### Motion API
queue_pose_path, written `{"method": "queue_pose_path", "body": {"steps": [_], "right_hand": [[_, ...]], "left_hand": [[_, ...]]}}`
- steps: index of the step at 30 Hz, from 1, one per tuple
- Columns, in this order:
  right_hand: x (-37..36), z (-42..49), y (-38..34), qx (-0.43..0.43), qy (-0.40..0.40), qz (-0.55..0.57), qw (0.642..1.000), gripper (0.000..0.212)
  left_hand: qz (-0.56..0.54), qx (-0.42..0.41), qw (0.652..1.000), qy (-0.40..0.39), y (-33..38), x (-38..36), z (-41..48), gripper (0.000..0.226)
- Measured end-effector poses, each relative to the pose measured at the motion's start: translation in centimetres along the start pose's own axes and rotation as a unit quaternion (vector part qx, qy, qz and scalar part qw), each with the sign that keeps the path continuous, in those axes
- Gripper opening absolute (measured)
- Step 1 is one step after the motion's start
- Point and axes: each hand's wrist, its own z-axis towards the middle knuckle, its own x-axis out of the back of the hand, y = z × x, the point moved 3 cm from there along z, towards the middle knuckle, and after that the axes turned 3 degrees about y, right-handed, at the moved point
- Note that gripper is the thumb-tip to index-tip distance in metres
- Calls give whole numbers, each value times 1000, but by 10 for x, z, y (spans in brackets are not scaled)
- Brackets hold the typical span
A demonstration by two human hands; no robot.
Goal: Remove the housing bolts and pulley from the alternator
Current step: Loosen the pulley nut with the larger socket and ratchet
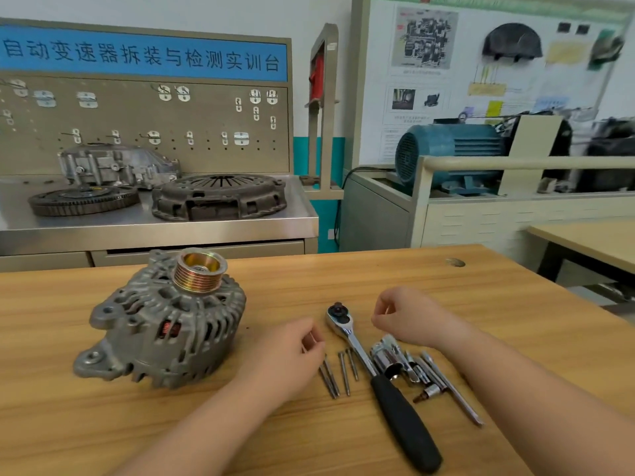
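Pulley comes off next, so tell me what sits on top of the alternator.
A ribbed brass-coloured pulley sits on the alternator, something silvery inside its cup. The shaft beneath is covered.

A clutch cover point(220, 197) and toothed flywheel point(84, 201) lie on the steel bench point(261, 224) below a pegboard point(206, 159).

Dull grey cast-metal finned alternator point(161, 324), with copper-red windings point(169, 329) showing through one slot. Its brass-gold ribbed metal pulley point(198, 273) is banded with parallel grooves. Light-brown wooden table point(395, 273), streaked with darker grain, carries dark-grey long steel bolts point(343, 372), a chrome ratchet with matte black handle point(383, 389) and bright chrome sockets point(388, 359). Behind: blue rectangular banner point(144, 53) with dark characters, teal-blue finned motor point(446, 152), rust-brown round clutch cover point(220, 197).
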Motion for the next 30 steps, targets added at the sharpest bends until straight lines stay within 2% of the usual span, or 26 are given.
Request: {"method": "queue_pose_path", "body": {"steps": [2,5,7,9,12,15,17,19,21,22,23,25,27,30], "right_hand": [[-2,-7,2,1,-48,-50,998,7],[-12,-18,-1,20,-142,-145,979,44],[-17,-21,-6,45,-156,-214,963,55],[-22,-20,-7,57,-149,-250,955,52],[-25,-16,-4,58,-126,-269,953,36],[-11,-13,0,49,-73,-235,968,33],[9,-13,-5,52,-11,-175,983,31],[24,-16,-16,95,38,-122,987,34],[27,-20,-31,151,54,-95,982,39],[25,-22,-36,172,51,-88,980,40],[22,-24,-39,188,41,-80,978,43],[20,-21,-37,186,0,-41,982,51],[26,-14,-24,131,-25,11,991,57],[26,0,4,14,-8,-40,999,37]], "left_hand": [[-29,12,999,-19,2,-15,5,16],[-59,19,998,-28,8,-30,11,14],[-67,25,997,-32,11,-36,15,15],[-73,30,996,-34,12,-38,17,16],[-86,39,995,-24,10,-36,16,16],[-130,43,991,15,10,-27,13,13],[-205,49,977,15,15,-22,14,6],[-337,83,937,-35,25,-20,17,11],[-465,127,870,-100,37,-23,17,19],[-502,135,846,-117,42,-25,17,19],[-516,135,837,-122,43,-27,17,19],[-517,141,838,-105,38,-31,17,19],[-498,156,849,-78,27,-32,18,13],[-457,165,873,-48,14,-29,18,6]]}}
